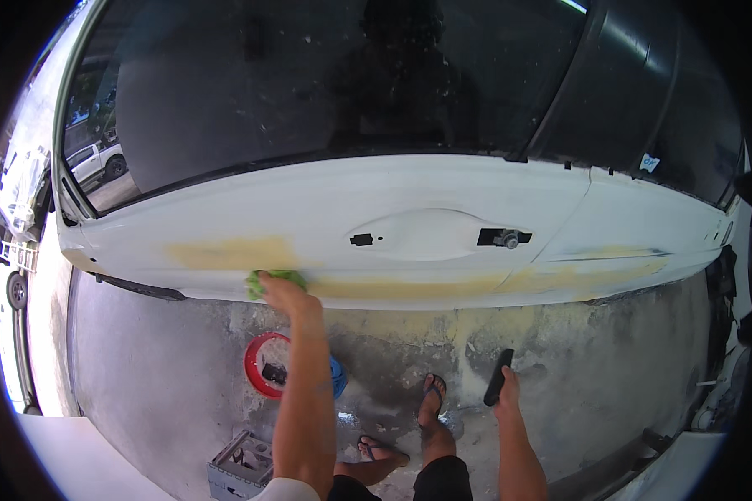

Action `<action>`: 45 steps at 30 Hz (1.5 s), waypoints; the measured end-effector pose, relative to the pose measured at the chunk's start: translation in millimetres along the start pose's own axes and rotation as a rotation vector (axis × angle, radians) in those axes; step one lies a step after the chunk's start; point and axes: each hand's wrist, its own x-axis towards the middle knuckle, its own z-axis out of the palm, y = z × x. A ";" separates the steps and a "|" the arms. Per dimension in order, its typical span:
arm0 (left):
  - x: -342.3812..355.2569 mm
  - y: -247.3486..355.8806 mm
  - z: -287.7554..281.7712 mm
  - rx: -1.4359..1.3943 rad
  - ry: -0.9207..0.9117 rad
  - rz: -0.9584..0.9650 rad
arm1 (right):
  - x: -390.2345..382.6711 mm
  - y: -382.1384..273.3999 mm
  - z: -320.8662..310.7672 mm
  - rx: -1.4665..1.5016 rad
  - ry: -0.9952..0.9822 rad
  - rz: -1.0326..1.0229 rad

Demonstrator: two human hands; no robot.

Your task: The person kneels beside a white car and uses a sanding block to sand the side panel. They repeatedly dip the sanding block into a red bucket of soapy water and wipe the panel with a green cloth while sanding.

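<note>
My left hand (281,292) reaches out and presses a crumpled green cloth (291,275) against the lower part of a white car door (418,188). Its fingers are closed round the cloth and partly hidden. Just above the cloth is a yellowish filler patch (226,253), and a longer yellow band (409,287) runs to the right along the door. My right hand (508,396) hangs lower, away from the car, closed on a long black block (499,376) that looks like a sanding block. Between the two hands the door has a handle recess (426,235) without its handle.
Under my left arm stands a red basin (251,367) with a dark item inside, beside something blue (337,377). A grey divided crate (226,476) sits at the lower left. My sandalled feet (430,401) are on the stained, partly wet concrete floor (159,359).
</note>
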 end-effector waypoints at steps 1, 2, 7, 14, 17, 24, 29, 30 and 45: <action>-43.5 -16.5 12.7 -0.031 -0.081 -0.002 | -2.4 -15.5 -31.6 -0.023 0.147 0.024; -99.6 -39.3 20.3 -0.056 -0.146 0.023 | -6.9 -29.1 -60.3 -0.003 0.220 0.123; -311.3 -101.0 67.1 0.665 -0.305 -0.199 | -47.1 -72.6 -140.0 0.039 0.181 0.314; -315.1 -20.1 73.7 0.975 -0.958 -0.044 | -120.7 -103.3 -62.9 0.131 -0.195 0.397; -238.0 47.0 78.5 0.742 -1.375 0.324 | -155.2 -115.5 11.8 0.169 -0.358 0.177; 20.3 205.4 85.6 1.178 -1.922 2.078 | -255.7 -144.4 212.7 0.294 -0.284 -0.074; 185.4 295.4 62.8 1.265 -1.961 2.073 | -339.8 -159.3 351.7 0.402 0.002 -0.432; 218.0 317.5 58.4 1.223 -1.973 2.159 | -356.0 -160.0 375.9 0.377 0.056 -0.515; 284.6 375.3 111.0 0.830 -2.614 2.071 | -428.8 -135.0 534.7 0.330 0.639 -0.617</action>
